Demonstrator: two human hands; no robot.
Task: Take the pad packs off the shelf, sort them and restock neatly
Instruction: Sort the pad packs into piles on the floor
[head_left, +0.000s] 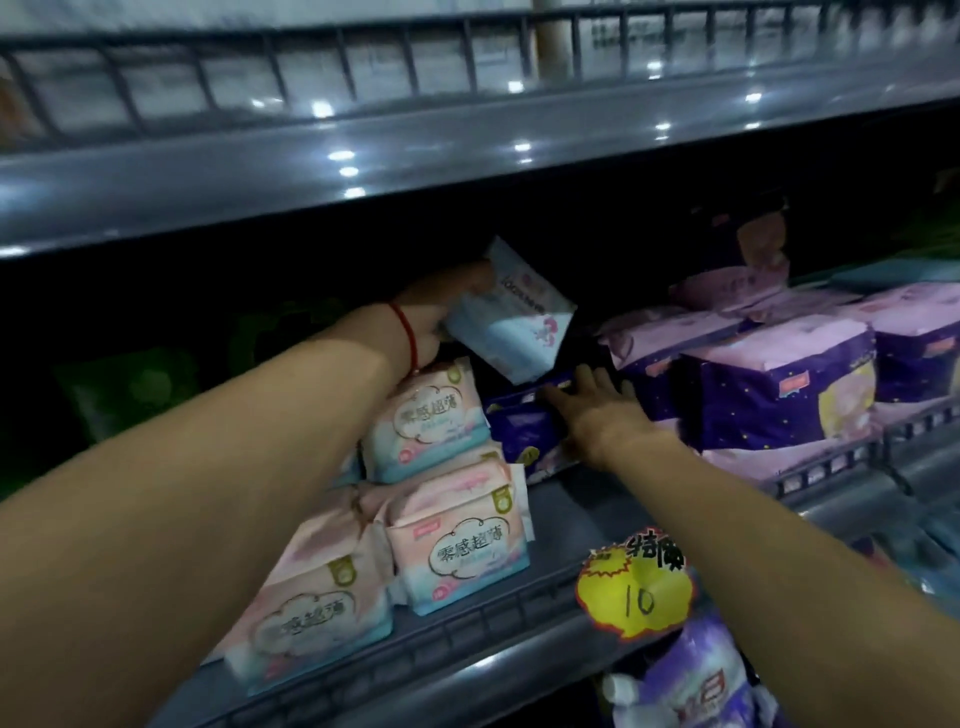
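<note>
Head view: left hand (441, 306) grips a tilted pale blue pack (511, 322), lifted above the shelf (561, 525) and over the pink packs (431, 421) under its wrist. Right hand (592, 410), fingers straight and spread, presses a purple pack (519, 431) just below the blue one.

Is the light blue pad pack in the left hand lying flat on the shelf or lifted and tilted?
Lifted and tilted. The left hand grips the light blue pad pack above the dark purple pack, one corner pointing up.
</note>
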